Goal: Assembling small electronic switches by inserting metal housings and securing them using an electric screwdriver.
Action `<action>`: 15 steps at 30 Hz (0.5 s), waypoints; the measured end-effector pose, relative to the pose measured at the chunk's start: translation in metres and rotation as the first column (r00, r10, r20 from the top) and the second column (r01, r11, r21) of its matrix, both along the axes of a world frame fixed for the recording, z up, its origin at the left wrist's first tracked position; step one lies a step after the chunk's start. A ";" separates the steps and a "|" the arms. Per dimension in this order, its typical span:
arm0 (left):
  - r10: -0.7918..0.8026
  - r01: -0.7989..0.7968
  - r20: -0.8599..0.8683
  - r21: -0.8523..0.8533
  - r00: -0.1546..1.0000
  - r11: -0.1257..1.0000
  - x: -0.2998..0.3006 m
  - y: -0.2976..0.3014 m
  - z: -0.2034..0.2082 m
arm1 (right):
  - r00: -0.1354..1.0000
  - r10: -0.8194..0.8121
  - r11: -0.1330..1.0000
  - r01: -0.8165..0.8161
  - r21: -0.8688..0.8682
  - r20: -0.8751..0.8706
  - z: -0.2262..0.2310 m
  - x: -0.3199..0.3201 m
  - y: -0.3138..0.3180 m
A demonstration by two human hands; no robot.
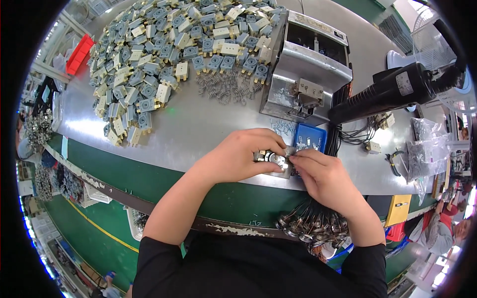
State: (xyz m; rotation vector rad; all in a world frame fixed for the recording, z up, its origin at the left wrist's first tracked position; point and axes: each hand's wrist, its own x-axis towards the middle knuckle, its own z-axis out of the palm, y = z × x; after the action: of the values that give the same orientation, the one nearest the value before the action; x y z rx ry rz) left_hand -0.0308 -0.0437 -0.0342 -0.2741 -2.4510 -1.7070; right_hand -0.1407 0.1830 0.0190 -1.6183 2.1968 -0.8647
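Observation:
My left hand (243, 155) has its thumb and fingers closed round a small metal assembly (275, 159) with a round, shiny centre, near the front of the metal tabletop (208, 134). On the assembly's right side, my right hand (320, 174) has thumb and fingertips pinched together; what lies between them is too small and covered to name. Just beyond the hands stands a blue tray (318, 135) holding small metal pieces. Loose small screws (282, 127) lie left of that tray. Part of a flat metal plate (286, 174) shows under the assembly.
A big pile of grey and cream plastic housings (164, 47) covers the far left, with coil springs (226, 88) before it. A metal machine (313, 59) and a black cylindrical device (382, 94) stand at right. Wired metal parts (313, 226) hang at the front edge; pliers (395, 163) lie right.

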 end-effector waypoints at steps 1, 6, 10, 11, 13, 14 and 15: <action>0.002 -0.002 0.005 0.004 1.000 1.000 0.000 0.000 0.000 | 1.000 0.002 1.000 -0.002 0.004 0.005 0.002 0.001 -0.003; -0.018 0.017 0.021 0.048 1.000 0.999 -0.002 -0.001 0.000 | 0.996 0.036 0.998 -0.041 -0.051 -0.083 -0.005 -0.004 -0.011; -0.010 0.010 0.011 0.049 1.000 0.999 -0.003 -0.003 -0.001 | 0.999 0.040 0.999 -0.040 0.003 -0.013 -0.006 -0.014 -0.011; -0.012 0.011 0.014 0.048 1.000 0.999 -0.003 -0.003 0.001 | 0.996 0.087 0.996 -0.087 -0.001 -0.013 -0.007 -0.020 -0.013; -0.011 0.010 0.019 0.053 1.000 0.999 -0.002 -0.003 -0.001 | 0.991 0.135 0.991 -0.135 0.001 -0.010 -0.009 -0.033 -0.017; -0.008 0.007 0.008 0.049 1.000 0.999 -0.002 -0.003 -0.002 | 0.982 0.189 0.982 -0.189 -0.016 0.010 -0.010 -0.040 -0.020; -0.005 0.005 -0.004 0.045 1.000 0.999 -0.002 -0.004 -0.003 | 0.970 0.242 0.970 -0.241 -0.035 0.028 -0.010 -0.043 -0.022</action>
State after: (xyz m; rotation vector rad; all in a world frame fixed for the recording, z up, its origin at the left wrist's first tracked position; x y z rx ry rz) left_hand -0.0327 -0.0475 -0.0370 -0.2786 -2.4073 -1.7595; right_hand -0.1836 0.1615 0.0087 -1.8259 1.9206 -0.8509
